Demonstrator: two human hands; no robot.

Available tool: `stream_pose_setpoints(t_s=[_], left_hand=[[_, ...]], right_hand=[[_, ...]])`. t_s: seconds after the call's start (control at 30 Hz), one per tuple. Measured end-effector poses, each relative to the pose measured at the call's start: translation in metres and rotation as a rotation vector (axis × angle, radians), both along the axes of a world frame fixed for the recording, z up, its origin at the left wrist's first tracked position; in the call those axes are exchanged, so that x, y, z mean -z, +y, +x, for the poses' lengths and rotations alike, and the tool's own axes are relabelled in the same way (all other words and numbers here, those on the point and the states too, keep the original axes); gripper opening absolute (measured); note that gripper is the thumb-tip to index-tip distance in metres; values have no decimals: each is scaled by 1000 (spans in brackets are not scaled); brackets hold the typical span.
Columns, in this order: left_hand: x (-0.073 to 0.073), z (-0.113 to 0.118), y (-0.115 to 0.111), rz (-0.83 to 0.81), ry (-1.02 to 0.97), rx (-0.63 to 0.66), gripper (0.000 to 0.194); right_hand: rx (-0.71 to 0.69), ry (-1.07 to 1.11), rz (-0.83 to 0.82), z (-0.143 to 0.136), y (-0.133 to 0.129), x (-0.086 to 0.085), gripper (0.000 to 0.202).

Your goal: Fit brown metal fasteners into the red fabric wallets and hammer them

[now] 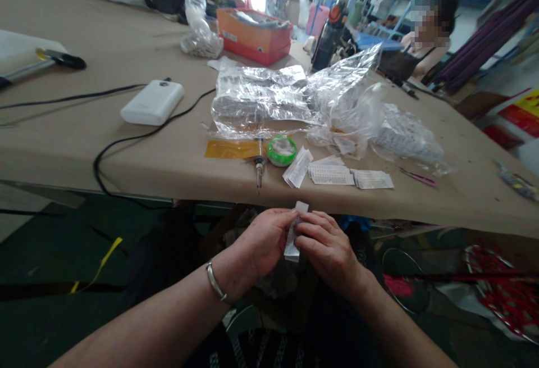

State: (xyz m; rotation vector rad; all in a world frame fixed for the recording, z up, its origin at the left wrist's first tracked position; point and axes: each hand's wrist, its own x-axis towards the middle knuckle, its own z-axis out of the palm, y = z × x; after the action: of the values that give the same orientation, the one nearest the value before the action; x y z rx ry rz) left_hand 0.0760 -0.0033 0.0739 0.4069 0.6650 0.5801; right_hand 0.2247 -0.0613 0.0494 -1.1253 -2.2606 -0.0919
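From where I stand, both hands work just off the front edge of the brown table (63,143), over the person's lap. The left hand (267,239) pinches a pale narrow strip (292,249) between thumb and fingers; the right hand (330,244) lays its curled fingers against the strip's other side. Stacks of printed strips (330,175) lie close to that edge, a green round container (282,150) and a pointed metal tool (259,167) beside them, the tool's tip towards the edge. Brown tabletop stretches from the tool leftward to the white power bank (152,103). The right thumb is hidden, so I can't tell whether that hand grips. Fingers cover the strip's middle; its print is unreadable. Both forearms are cut off below.
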Motion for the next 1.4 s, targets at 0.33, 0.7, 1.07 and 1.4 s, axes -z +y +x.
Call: stream_pose_setpoints(t_s=[0.33,0.7,1.07,1.4], left_hand=[[7,2,1,22,41,-13,12],[5,0,1,-1,331,50,10],[4,2,0,3,357,65,11],[9,3,-1,19,113,-61,7]], right_hand=[[-19,46,1,-4,-2,-2,15],[812,-165,39,96,14,5,58],[686,122,189,117,4,5,17],[9,145,48,-8,-5,5,20]])
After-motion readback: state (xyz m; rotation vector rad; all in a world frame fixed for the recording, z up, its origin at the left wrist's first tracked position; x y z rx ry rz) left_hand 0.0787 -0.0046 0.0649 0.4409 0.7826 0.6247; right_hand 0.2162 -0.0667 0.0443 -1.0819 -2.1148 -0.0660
